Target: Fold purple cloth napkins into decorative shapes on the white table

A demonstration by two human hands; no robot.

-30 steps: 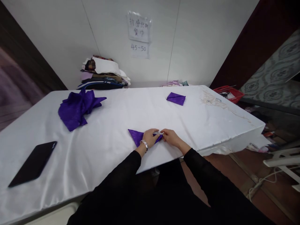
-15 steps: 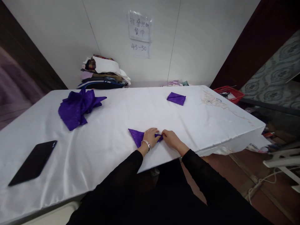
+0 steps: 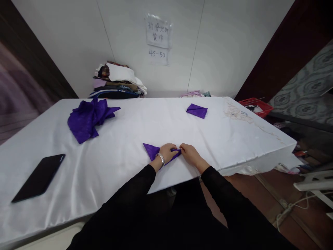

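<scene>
A purple napkin (image 3: 151,150), folded into a triangular shape, lies near the front edge of the white-covered table (image 3: 125,139). My left hand (image 3: 167,152), with a silver bracelet at the wrist, presses over its middle, thumb and fingers closed on the cloth. At the napkin's right end, my right hand (image 3: 189,152) pinches the narrow tip between thumb and fingers. Part of the cloth is hidden under my left hand. Farther back on the right lies another purple napkin (image 3: 197,111), folded into a small flat packet.
A loose heap of purple napkins (image 3: 90,118) is at the back left, with a black tablet (image 3: 39,178) nearer on that side. Behind the table stands a pile of folded clothes (image 3: 119,81). A red basket (image 3: 257,107) is past the far right corner.
My left hand has shifted slightly, and more of the purple napkin shows below and right of it. My right hand stays pinched at the tip. The view has moved a little.
</scene>
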